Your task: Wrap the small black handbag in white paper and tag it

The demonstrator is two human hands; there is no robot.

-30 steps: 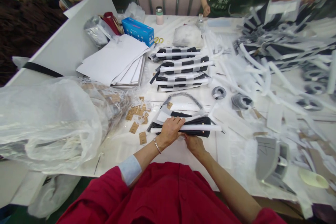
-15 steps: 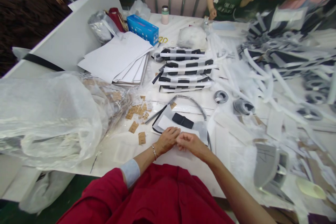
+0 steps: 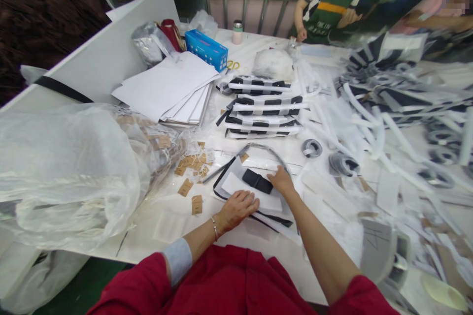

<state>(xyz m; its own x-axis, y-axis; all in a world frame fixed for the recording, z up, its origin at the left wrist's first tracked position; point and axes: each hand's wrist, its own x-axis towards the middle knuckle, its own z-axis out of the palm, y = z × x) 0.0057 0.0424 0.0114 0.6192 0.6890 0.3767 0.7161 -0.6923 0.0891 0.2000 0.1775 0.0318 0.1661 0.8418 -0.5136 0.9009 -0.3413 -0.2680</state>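
A flat black-and-white bag piece (image 3: 244, 192) with a curved grey handle (image 3: 264, 149) lies in front of me on the white table (image 3: 166, 221). My left hand (image 3: 238, 208) rests flat on its near edge, fingers stretched out. My right hand (image 3: 283, 180) reaches further in and touches the piece beside a small black pad (image 3: 257, 180); its fingers are partly hidden. Behind lies a stack of wrapped black-and-white pieces (image 3: 264, 107).
A big clear plastic bag (image 3: 70, 167) fills the left. Brown paper tags (image 3: 190, 167) are scattered beside it. White sheets (image 3: 173, 88), a blue box (image 3: 206, 49), tape rolls (image 3: 311, 148) and a heap of white strips (image 3: 391, 118) surround the work. Two other people stand at the far side.
The folded piece now lies opened flat. My hands, together near the edge half a second ago, have parted: the right moved forward onto the piece, the left stays on its near edge.
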